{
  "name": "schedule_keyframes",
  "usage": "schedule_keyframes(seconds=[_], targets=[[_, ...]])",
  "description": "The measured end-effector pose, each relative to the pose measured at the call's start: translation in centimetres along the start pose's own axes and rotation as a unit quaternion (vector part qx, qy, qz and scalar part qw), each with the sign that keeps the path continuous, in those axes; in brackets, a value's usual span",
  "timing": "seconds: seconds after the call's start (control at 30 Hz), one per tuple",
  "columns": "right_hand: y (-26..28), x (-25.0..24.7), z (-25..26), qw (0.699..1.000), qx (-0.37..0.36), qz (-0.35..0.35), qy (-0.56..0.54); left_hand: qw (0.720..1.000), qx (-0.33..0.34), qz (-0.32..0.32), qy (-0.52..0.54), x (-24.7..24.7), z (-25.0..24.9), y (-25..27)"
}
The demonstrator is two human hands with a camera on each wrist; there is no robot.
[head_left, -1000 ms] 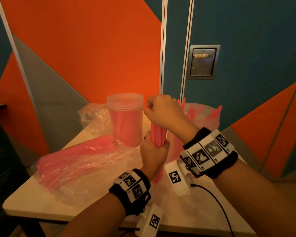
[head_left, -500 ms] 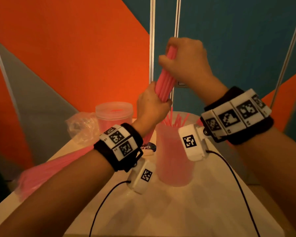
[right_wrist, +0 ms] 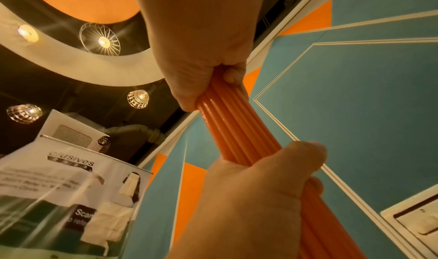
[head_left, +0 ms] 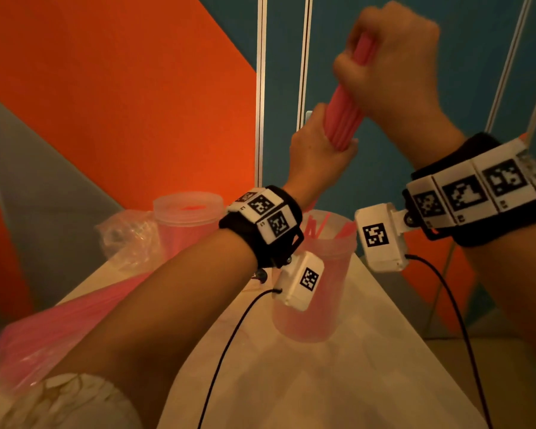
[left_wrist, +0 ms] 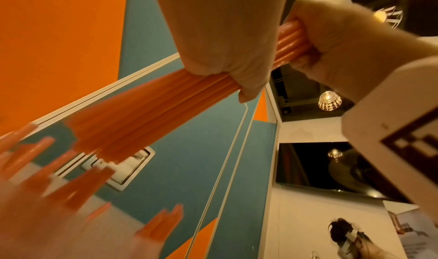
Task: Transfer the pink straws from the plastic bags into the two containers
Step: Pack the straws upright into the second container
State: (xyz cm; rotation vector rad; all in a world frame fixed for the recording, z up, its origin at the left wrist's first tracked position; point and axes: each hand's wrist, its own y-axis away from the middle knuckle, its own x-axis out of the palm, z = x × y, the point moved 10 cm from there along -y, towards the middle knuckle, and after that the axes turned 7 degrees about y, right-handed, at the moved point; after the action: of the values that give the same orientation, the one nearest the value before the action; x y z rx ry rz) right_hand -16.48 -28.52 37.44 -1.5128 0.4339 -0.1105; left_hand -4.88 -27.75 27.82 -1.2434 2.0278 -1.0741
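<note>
Straw bundle (head_left: 343, 119) held tilted above the open container (head_left: 319, 292): left hand (head_left: 317, 156) fisted round its lower part, right hand (head_left: 390, 57) fisted round its upper end. Left of the container stand a second container (head_left: 188, 224) and a bag (head_left: 53, 332) of straws on the table (head_left: 338, 382).

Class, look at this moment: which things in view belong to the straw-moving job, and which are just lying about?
Part of the job:
- bundle of pink straws, gripped by left hand and right hand
- open container with straws in it
- lidded container
- bag of straws

Just lying about:
- crumpled empty bag
- table
- wall plate
</note>
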Motion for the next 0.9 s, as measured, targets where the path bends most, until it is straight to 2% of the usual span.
schedule_keyframes(seconds=[0.2, 0.4, 0.57, 0.7, 0.77, 0.83, 0.87, 0.9], targets=[[3.0, 3.9, -1.0, 0.998, -0.020, 0.057, 0.023, 0.991, -0.083, 0.046, 0.093, 3.1, 4.8, 2.7], [6.0, 9.2, -3.6, 0.987, 0.029, 0.158, 0.009, 0.982, -0.165, 0.083, 0.046, 4.0, 9.7, 5.7], [7.2, 11.0, -4.3, 0.982, 0.052, 0.179, 0.004, 0.970, -0.202, 0.125, 0.039, 4.3, 11.1, 6.4], [9.1, 13.3, -4.0, 0.971, 0.040, 0.235, -0.001, 0.952, -0.217, 0.150, 0.155, 4.2, 10.0, 5.7], [11.8, 16.0, -4.3, 0.948, 0.043, 0.315, 0.001, 0.951, -0.208, 0.186, 0.134, 3.5, 10.1, 5.4], [15.7, 19.3, -4.9, 0.888, 0.035, 0.456, 0.038, 0.947, -0.205, 0.231, 0.092, 3.0, 10.9, 5.8], [17.2, 20.1, -5.3, 0.859, 0.025, 0.507, 0.066, 0.946, -0.204, 0.233, 0.099, 2.6, 11.3, 5.9], [17.9, 20.7, -5.9, 0.844, 0.027, 0.530, 0.080, 0.949, -0.192, 0.220, 0.122, 2.1, 11.3, 5.8]])
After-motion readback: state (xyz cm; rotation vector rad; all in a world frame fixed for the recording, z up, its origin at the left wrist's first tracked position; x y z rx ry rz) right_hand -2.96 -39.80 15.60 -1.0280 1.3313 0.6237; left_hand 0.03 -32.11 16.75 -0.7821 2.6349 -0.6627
